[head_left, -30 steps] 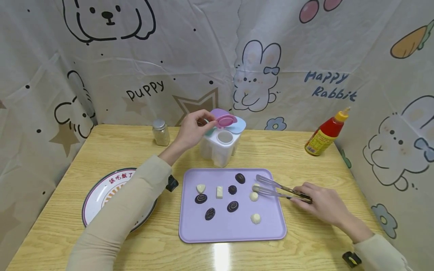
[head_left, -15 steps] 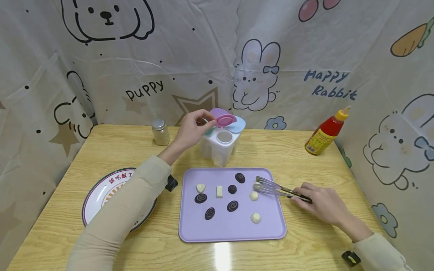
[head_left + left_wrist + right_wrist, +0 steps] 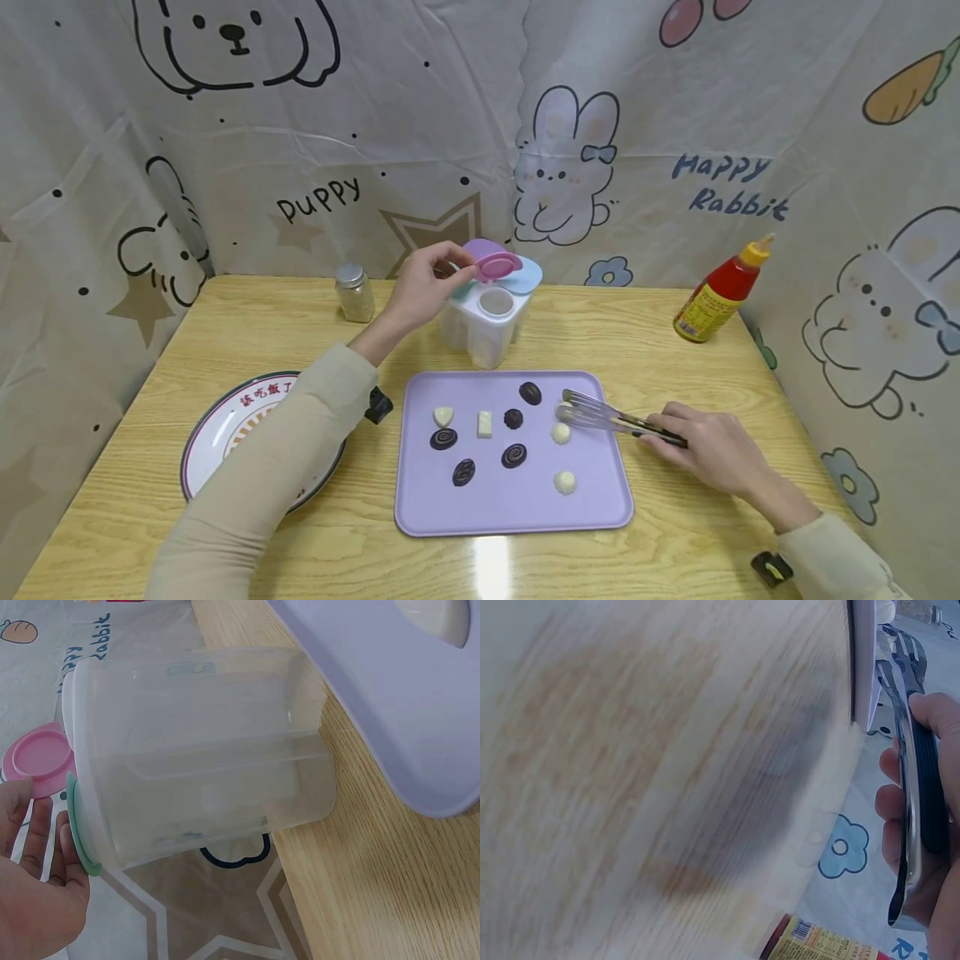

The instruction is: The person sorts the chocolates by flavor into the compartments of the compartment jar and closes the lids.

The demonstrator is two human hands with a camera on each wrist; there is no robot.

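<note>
My left hand pinches the raised pink lid of a clear plastic storage container; the round opening beneath that lid is uncovered. In the left wrist view the fingers also lie beside a green lid. My right hand grips metal tongs from the right. The tong tips are over the right side of a purple tray, closed about a small white chocolate that they partly hide. Several dark chocolates and white chocolates lie spread on the tray.
A white patterned plate is on the left, partly under my left sleeve. At the back left stands a glass jar with a metal cap. A red sauce bottle stands at the back right. A printed cloth hangs behind the table.
The tong tips have drawn together around the small white chocolate. My left hand has stayed at the pink lid, which is still raised.
</note>
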